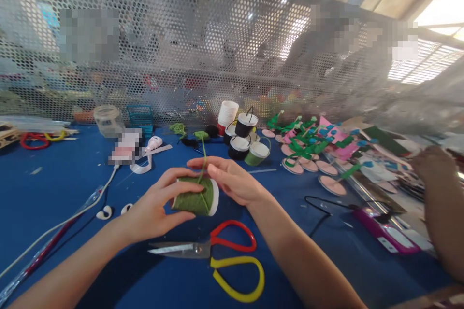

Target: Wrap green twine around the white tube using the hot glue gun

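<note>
My left hand (152, 205) grips a small paper cup (195, 198) wrapped in green yarn, tipped on its side with its white rim to the right. A strand of green yarn (203, 157) rises from the cup past the fingers of my right hand (234, 181), which pinch it beside the cup's rim. The strand leads back toward a small green yarn ball (200, 135). Just below the cup, open scissors (206, 250) with one red and one yellow handle lie on the blue table (145, 275).
Small black and green buckets (246, 125) and stacked white cups (228, 115) stand at the back. Green paper plants on pink discs (300, 159) crowd the right, near a purple device (384, 231) and another person's arm (440, 207). A cable (79, 212) crosses the left.
</note>
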Tool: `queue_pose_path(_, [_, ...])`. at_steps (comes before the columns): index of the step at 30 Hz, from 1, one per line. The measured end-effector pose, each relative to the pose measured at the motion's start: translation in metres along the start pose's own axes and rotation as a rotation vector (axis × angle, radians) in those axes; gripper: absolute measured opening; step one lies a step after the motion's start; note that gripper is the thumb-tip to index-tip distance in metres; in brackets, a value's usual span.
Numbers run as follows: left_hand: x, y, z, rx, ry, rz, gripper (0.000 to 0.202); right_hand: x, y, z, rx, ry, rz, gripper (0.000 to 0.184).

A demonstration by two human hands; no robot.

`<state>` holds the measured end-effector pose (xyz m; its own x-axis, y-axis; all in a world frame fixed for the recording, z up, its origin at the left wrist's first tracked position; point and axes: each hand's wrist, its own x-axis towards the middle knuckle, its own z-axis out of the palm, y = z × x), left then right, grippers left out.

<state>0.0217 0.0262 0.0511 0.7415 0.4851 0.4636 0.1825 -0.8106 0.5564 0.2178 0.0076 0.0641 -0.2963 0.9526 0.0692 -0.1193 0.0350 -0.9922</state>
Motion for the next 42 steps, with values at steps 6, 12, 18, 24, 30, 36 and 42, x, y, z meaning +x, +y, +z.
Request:
queue_pose_path(6, [0.001, -0.005, 0.004, -0.216, 0.024, -0.174, 0.050, -0.005, -0.005, -0.006, -0.086, 0.241, -0.167, 0.022])
queue_pose_path(12, [0.001, -0.008, 0.005, -0.408, 0.009, -0.337, 0.046, -0.007, -0.011, -0.010, -0.022, 0.304, -0.190, 0.017])
queue_pose_path(18, [0.003, -0.004, 0.002, -0.430, -0.057, -0.423, 0.047, -0.001, -0.008, -0.011, -0.047, 0.424, -0.240, 0.014])
queue_pose_path(24, [0.005, 0.000, 0.000, -0.367, -0.107, -0.419, 0.049, 0.004, -0.003, -0.015, -0.111, 0.466, -0.233, 0.013])
queue_pose_path(30, [0.004, -0.003, -0.001, -0.282, -0.092, -0.315, 0.051, 0.007, 0.000, -0.015, -0.166, 0.480, -0.212, 0.014])
queue_pose_path(36, [0.002, -0.003, -0.003, -0.152, -0.053, -0.179, 0.049, 0.008, 0.004, -0.015, -0.195, 0.452, -0.188, 0.018])
queue_pose_path(42, [0.001, -0.003, -0.003, -0.102, -0.020, -0.081, 0.046, 0.006, 0.005, -0.013, -0.208, 0.410, -0.096, 0.021])
